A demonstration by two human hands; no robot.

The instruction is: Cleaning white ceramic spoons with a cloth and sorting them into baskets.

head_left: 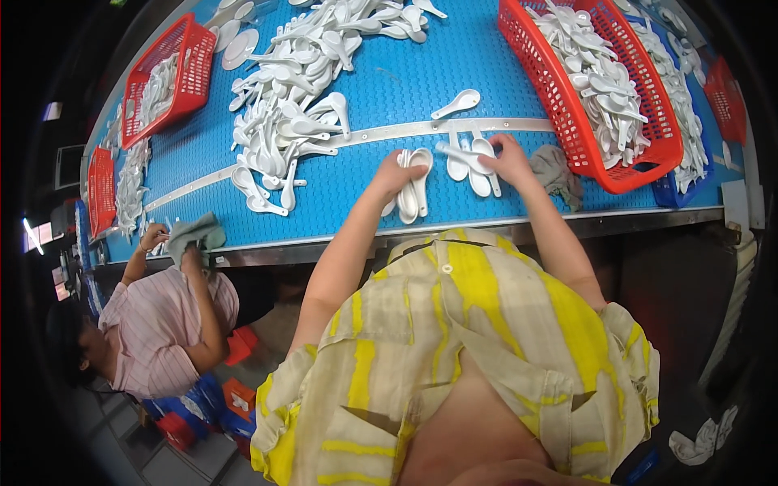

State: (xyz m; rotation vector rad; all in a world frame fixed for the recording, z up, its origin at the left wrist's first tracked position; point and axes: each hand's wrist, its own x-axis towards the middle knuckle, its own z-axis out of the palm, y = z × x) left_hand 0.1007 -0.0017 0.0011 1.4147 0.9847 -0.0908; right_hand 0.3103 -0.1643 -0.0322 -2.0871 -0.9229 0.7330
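On the blue table near its front edge, my left hand (395,173) is closed around several white spoons (420,178), their bowls and handles bunched together. To its right, my right hand (509,159) pinches one white spoon (463,154) that lies crosswise. Beneath that spoon, several more white spoons (480,185) rest side by side on the table. A single spoon (458,104) lies farther back, by the metal strip. Left of my hands spreads a large heap of white spoons (300,73).
A red basket (650,162) full of spoons stands at the right, beside a grey cloth (557,174). Another red basket (194,77) is at the far left. A co-worker (162,324) at the left handles a greenish cloth (197,235). The table's metal front edge (340,243) runs before me.
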